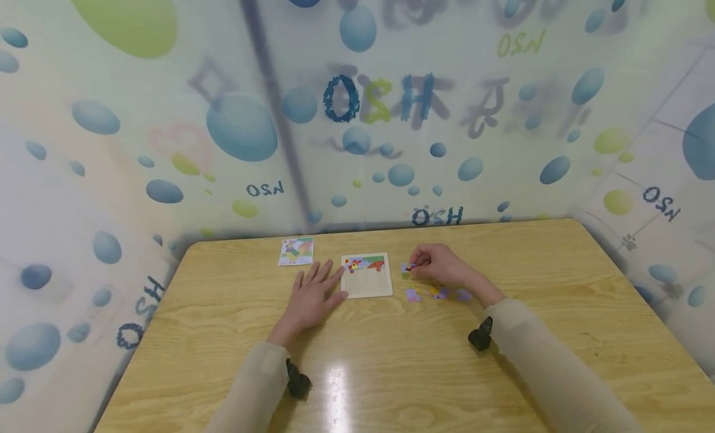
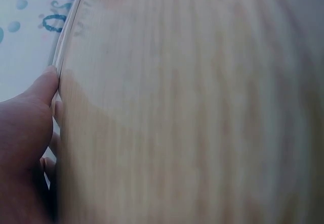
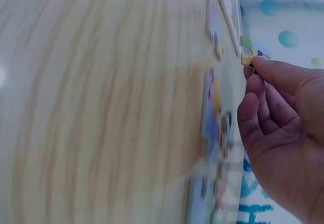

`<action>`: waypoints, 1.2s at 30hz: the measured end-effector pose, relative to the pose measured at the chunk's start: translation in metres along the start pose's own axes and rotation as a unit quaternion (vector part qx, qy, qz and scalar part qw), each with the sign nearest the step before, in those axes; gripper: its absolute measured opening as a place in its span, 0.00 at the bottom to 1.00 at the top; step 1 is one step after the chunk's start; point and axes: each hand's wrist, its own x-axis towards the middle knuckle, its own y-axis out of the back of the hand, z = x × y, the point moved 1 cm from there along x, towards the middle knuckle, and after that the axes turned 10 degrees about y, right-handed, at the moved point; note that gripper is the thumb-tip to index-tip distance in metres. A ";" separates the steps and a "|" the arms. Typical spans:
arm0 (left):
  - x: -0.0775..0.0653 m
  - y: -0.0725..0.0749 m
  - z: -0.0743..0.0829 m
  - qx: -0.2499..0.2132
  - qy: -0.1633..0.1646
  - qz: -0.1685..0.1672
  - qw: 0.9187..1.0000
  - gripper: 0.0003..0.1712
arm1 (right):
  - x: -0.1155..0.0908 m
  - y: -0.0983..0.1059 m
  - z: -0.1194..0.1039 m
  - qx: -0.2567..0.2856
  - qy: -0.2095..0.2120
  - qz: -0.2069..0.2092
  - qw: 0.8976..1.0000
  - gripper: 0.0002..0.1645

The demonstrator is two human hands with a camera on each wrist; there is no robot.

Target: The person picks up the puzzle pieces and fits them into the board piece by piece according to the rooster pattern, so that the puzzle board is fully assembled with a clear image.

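A square puzzle board with a pale wooden frame lies on the table, its upper part filled with colourful pieces and its lower part bare. My left hand rests on the table at the board's left side, fingers spread, with the thumb touching the frame. Between thumb and fingertips my right hand pinches a puzzle piece, just right of the board. Several loose puzzle pieces, among them a purple one, lie below the right hand. Part of that row is hidden by the right hand and wrist.
A square picture card with a cartoon figure lies at the back left of the wooden table. Behind the table's far edge hangs a printed cloth wall, which also encloses both sides.
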 end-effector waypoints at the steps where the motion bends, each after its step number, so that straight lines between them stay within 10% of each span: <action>1: 0.000 0.000 0.000 -0.001 0.000 0.001 1.000 0.37 | 0.002 -0.002 -0.001 0.007 0.005 0.001 1.000 0.06; 14: 0.001 0.003 0.001 0.004 -0.005 -0.001 1.000 0.36 | 0.033 -0.043 -0.020 0.069 0.035 -0.007 0.997 0.05; 36: 0.000 0.003 0.003 -0.003 0.001 0.005 1.000 0.36 | 0.068 -0.087 -0.041 0.024 0.014 0.045 0.999 0.07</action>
